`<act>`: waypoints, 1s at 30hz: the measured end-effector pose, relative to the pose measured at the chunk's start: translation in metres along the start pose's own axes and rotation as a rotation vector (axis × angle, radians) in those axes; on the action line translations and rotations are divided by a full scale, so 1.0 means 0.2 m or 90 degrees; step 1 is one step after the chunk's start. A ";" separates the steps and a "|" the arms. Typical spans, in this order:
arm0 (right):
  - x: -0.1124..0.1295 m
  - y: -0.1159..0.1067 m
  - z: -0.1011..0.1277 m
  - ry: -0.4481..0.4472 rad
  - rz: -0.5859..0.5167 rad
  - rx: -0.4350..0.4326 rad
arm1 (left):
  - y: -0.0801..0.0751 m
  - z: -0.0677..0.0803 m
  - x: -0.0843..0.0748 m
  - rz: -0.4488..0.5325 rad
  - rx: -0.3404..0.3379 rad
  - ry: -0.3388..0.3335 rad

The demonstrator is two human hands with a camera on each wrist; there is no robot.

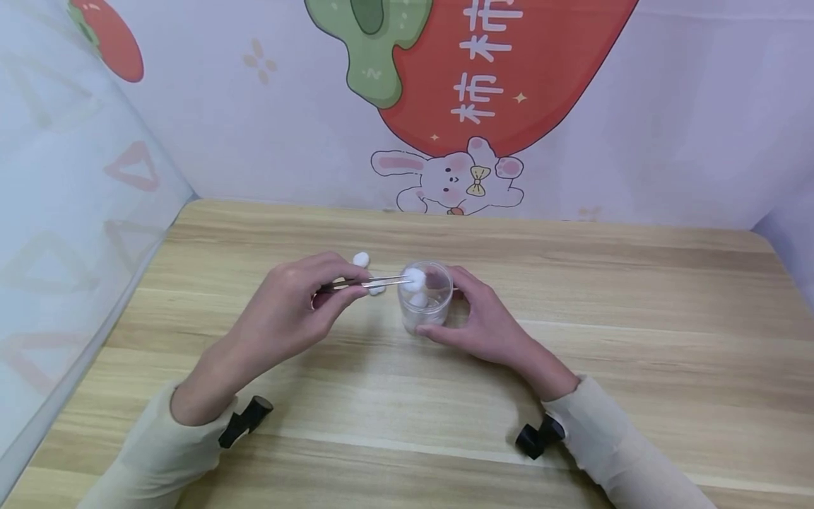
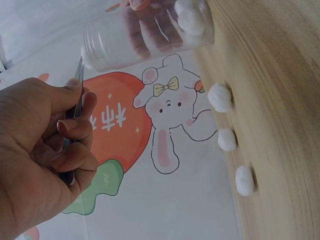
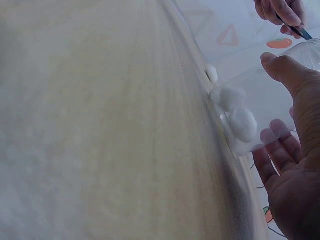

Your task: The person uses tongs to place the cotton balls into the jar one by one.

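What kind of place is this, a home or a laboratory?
Probably a small tabletop recording booth, not a laboratory: a plain wooden table, cartoon fabric walls around it, and black cameras strapped to both wrists.

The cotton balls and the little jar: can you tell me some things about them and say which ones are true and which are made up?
1. The left hand holds tweezers pinching a cotton ball at the clear jar's mouth. True.
2. The right hand lies flat, away from the jar. False: its fingers wrap the jar.
3. The jar has no cotton inside. False: cotton balls lie at its bottom.
4. Loose cotton balls lie on the wooden table. True.
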State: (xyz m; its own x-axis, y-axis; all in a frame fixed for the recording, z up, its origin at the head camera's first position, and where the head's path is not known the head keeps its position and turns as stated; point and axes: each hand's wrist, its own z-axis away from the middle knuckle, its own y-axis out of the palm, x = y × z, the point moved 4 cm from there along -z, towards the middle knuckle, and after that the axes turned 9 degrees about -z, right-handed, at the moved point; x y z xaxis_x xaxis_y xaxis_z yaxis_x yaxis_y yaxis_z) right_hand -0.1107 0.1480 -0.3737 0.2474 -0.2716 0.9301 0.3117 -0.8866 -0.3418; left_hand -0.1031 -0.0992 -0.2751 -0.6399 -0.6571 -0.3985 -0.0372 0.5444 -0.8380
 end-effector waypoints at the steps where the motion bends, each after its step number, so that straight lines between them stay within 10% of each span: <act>1: 0.00 0.00 0.00 0.000 0.000 0.000 | 0.00 0.00 0.00 -0.002 0.000 -0.001; 30: -0.01 0.00 0.00 -0.012 0.007 0.003 | -0.01 0.07 0.12 -0.081 0.007 -0.071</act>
State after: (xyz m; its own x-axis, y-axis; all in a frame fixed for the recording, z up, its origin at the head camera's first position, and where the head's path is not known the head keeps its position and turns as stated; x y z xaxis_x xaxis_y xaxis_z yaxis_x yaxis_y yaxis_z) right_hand -0.1110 0.1491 -0.3752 0.2684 -0.2734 0.9237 0.3129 -0.8821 -0.3521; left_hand -0.1080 -0.1231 -0.2886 -0.5409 -0.7744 -0.3281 -0.1036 0.4485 -0.8878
